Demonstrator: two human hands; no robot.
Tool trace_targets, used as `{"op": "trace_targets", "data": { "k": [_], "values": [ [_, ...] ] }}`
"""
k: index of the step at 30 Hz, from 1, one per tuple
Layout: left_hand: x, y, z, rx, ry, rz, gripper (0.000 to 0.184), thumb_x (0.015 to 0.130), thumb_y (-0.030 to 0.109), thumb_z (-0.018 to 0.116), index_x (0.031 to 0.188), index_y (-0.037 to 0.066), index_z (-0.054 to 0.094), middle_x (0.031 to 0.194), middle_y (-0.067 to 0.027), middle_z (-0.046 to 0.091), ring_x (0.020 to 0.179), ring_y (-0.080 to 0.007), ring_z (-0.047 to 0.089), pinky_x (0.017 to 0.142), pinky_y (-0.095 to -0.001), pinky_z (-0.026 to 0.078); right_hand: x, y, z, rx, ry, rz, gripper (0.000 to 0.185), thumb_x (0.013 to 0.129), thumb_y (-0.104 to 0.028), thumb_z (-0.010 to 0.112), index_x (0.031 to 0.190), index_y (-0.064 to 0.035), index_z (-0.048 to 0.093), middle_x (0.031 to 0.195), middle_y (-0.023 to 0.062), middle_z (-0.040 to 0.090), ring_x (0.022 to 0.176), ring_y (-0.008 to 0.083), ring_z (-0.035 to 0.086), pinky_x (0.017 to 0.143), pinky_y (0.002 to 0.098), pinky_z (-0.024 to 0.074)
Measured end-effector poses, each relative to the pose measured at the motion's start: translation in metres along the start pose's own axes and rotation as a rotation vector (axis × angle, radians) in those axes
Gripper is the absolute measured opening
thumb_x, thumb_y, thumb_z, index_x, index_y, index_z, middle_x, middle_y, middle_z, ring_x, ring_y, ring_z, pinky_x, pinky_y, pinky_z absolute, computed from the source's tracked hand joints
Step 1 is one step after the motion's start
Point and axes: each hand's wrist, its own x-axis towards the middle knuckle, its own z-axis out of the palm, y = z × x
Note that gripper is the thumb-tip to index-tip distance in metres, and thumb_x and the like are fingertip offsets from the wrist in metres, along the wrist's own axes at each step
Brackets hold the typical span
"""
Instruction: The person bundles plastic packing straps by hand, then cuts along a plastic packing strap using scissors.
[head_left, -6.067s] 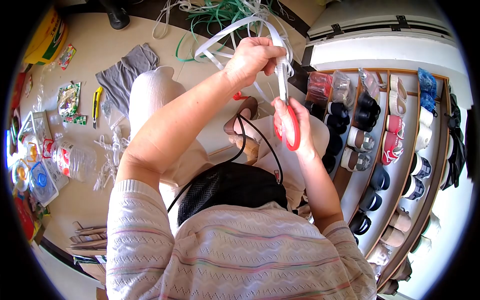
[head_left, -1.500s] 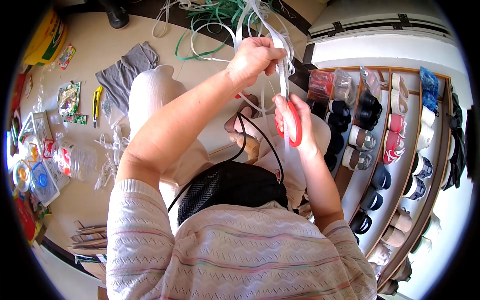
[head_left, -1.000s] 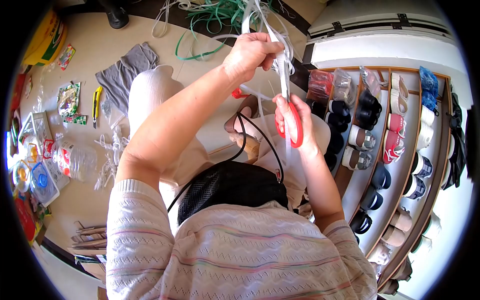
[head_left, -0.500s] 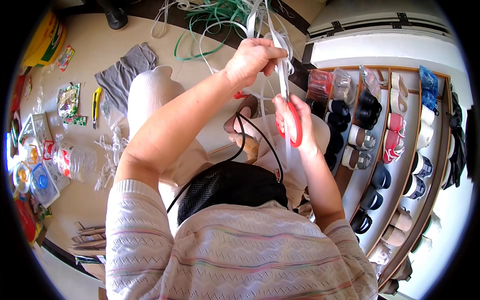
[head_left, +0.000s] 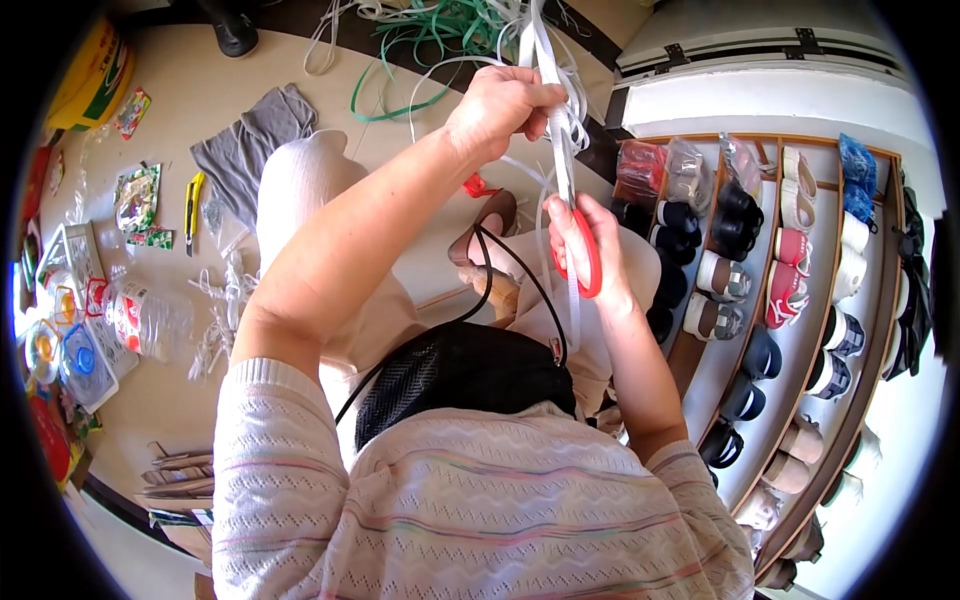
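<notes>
My left hand (head_left: 503, 108) is closed, with a white strap (head_left: 546, 52) pinched between thumb and fingers. My right hand (head_left: 592, 243) is wrapped round the red handles of the scissors (head_left: 594, 262), whose blades point up toward my left hand. The strap runs down along the blades, and a thin white strip hangs below the handles over my lap. Behind my left hand, green and white straps (head_left: 455, 28) lie tangled on the floor. A small red object (head_left: 477, 186) is below my left hand, near my shoe.
To the right stands a shoe rack (head_left: 770, 200) with several pairs. On the left floor lie a grey cloth (head_left: 252, 145), a yellow cutter (head_left: 193, 212), a clear bottle (head_left: 150, 318) and white string scraps (head_left: 225, 310). A black bag (head_left: 465, 375) rests on my lap.
The white strap above my left hand has shifted and its loops have changed shape. My left hand has moved slightly up and left since half a second ago. The scissors stay in my right hand.
</notes>
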Motion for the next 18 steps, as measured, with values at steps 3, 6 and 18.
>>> {"op": "trace_targets", "data": {
  "k": [3,6,18],
  "values": [
    [-0.002,0.001,0.002,0.006,-0.009,0.004,0.016,0.078,0.011,0.066,0.067,0.002,0.059,0.058,-0.0023,0.055,0.044,-0.0082,0.047,0.042,-0.0213,0.036,-0.001,0.003,0.000,0.018,-0.012,0.007,0.029,0.087,-0.032,0.059,0.089,-0.0028,0.053,0.055,-0.0040,0.041,0.044,0.0039,0.037,0.039,0.0186,0.0291],
    [-0.003,0.000,0.003,0.002,-0.005,0.011,0.016,0.078,0.011,0.066,0.067,0.001,0.059,0.057,-0.0019,0.054,0.043,-0.0083,0.046,0.042,-0.0216,0.035,-0.002,0.010,0.000,0.021,-0.007,-0.036,0.031,0.087,-0.033,0.058,0.089,-0.0027,0.052,0.054,-0.0041,0.040,0.044,0.0039,0.037,0.038,0.0188,0.0285],
    [-0.008,-0.002,0.011,0.007,0.030,-0.026,0.012,0.076,0.008,0.065,0.069,0.000,0.060,0.056,-0.0025,0.054,0.044,-0.0087,0.047,0.043,-0.0227,0.036,-0.001,0.001,0.006,0.154,0.019,-0.022,0.033,0.085,-0.034,0.062,0.077,-0.0037,0.051,0.056,-0.0038,0.044,0.046,0.0032,0.038,0.040,0.0191,0.0299]
  ]
}}
